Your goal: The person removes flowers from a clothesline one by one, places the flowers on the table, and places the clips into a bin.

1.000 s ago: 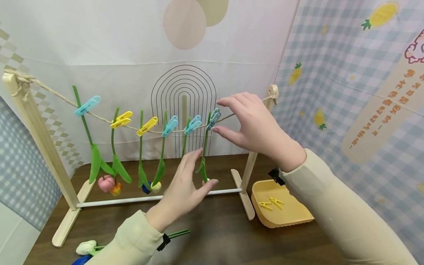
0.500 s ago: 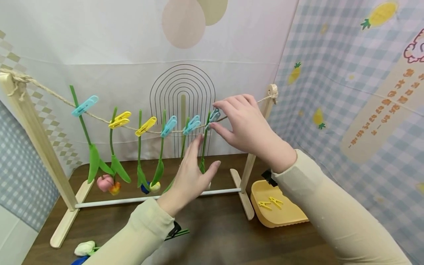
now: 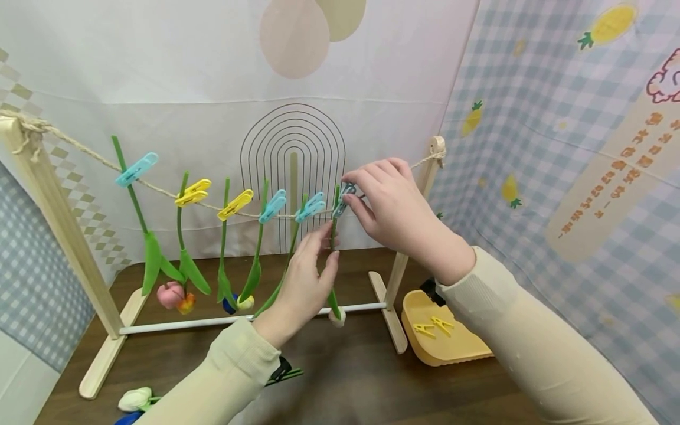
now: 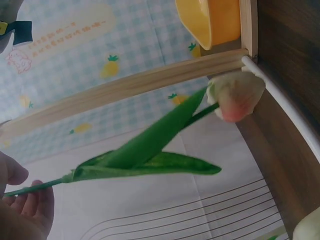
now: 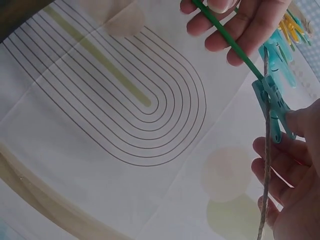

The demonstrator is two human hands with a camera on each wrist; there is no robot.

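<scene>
My right hand (image 3: 398,215) pinches a blue clothespin (image 5: 272,102) between thumb and fingers at the right end of a row on a rope (image 5: 265,190). Below it, my left hand (image 3: 300,280) holds the green stem of an artificial tulip (image 4: 237,95) between thumb and fingers, just under the clothespin. The tulip hangs head down, its pale bloom tinged pink, with long green leaves. The stem's top runs into the clothespin at the rope. To the left, blue and yellow clothespins (image 3: 235,205) hold several other tulips upside down, including a pink one (image 3: 170,294).
A wooden stand (image 3: 74,236) with a white lower bar (image 3: 186,324) carries the rope. At right sits a yellow tray (image 3: 425,353) with two yellow clothespins (image 3: 432,327). More tulips, one of them white (image 3: 135,399), lie at the front left, partly behind my left sleeve.
My right fingers have closed onto the blue clothespin, which has dipped slightly with the rope. My left hand has moved up from beside the leaves to grip the stem.
</scene>
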